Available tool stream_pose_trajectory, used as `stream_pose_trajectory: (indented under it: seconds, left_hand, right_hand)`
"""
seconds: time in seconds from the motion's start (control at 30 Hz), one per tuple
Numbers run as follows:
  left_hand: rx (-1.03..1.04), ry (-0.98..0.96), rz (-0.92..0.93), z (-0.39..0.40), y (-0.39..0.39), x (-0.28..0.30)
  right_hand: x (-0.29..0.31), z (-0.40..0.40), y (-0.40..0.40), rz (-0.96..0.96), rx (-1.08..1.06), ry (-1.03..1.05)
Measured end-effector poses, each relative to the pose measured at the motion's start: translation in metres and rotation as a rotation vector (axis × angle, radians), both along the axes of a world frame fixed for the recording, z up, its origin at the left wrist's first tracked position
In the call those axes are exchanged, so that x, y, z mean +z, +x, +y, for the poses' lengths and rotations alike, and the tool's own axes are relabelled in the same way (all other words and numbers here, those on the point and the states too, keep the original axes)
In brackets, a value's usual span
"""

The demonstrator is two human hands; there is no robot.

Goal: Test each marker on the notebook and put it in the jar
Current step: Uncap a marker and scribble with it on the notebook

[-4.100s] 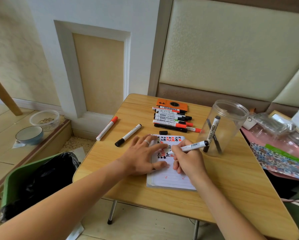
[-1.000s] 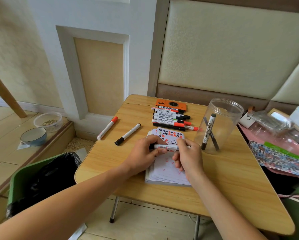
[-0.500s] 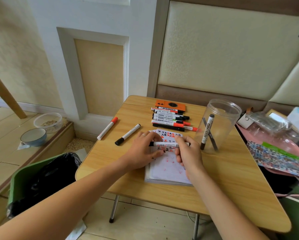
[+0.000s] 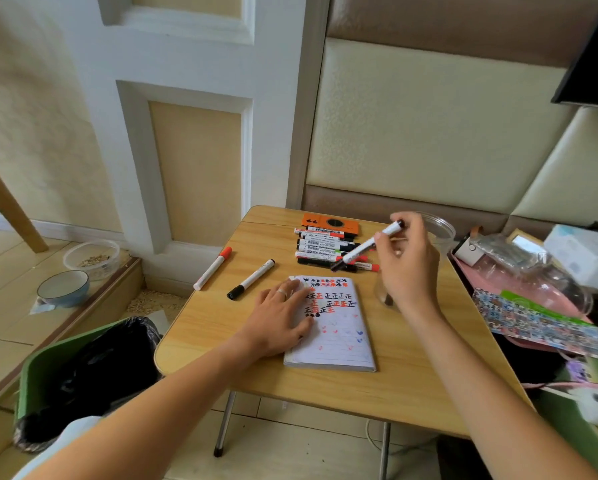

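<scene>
Clear plastic formed the jar (image 4: 441, 230), which stood at the right of the counter (image 4: 411, 382), largely hidden behind the right hand (image 4: 406, 261). A white marker (image 4: 368, 245) with a black cap was pinched in the curled fingers of that hand and held tilted in the air, its upper end near the jar's rim and its lower end over the row of markers (image 4: 325, 245). The left hand (image 4: 282, 318) was laid flat, fingers straight, on the left part of the notebook (image 4: 335, 327), gripping nothing.

The step in hand was judged to be the putting away of a tested marker. The next move was judged to call for the marker to be tipped upright over the jar's mouth and released; after that, another would have to be taken from the row, or from the two loose markers: an orange-capped marker (image 4: 212, 268) and a black-capped marker (image 4: 250, 279) at the left.

On the notebook page, black and orange test marks were seen, among them repeated "正" characters. Barcodes and small print were visible on the marker barrels, and "MARKER" could be made out on one; the rest was too small to be read.
</scene>
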State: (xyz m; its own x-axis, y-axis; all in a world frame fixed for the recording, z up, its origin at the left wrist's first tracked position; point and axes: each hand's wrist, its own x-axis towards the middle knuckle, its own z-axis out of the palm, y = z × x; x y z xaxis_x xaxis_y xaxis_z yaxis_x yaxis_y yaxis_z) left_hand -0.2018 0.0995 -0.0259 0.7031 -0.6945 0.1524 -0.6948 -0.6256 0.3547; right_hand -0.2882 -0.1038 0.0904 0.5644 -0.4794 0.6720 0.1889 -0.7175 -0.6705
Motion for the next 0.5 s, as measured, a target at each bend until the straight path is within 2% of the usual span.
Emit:
stream_pose_trajectory:
  seconds: [0.13,0.27,0.4,0.5]
  left_hand:
    - [0.001,0.054,-0.004,-0.001,-0.001,0.002]
    - [-0.011,0.063,0.020,0.000,-0.002,0.004]
    - [-0.013,0.074,0.017,0.000,-0.002,0.005]
    - [-0.011,0.075,0.013,0.000,-0.001,0.004]
  right_hand:
    - [0.035,-0.021,-0.003,-0.196,-0.091,-0.159]
    - [0.054,-0.041,-0.002,-0.261,-0.206,-0.256]
    - [0.056,-0.053,0.005,-0.216,-0.214,-0.248]
    - [0.056,-0.057,0.005,-0.307,-0.265,-0.199]
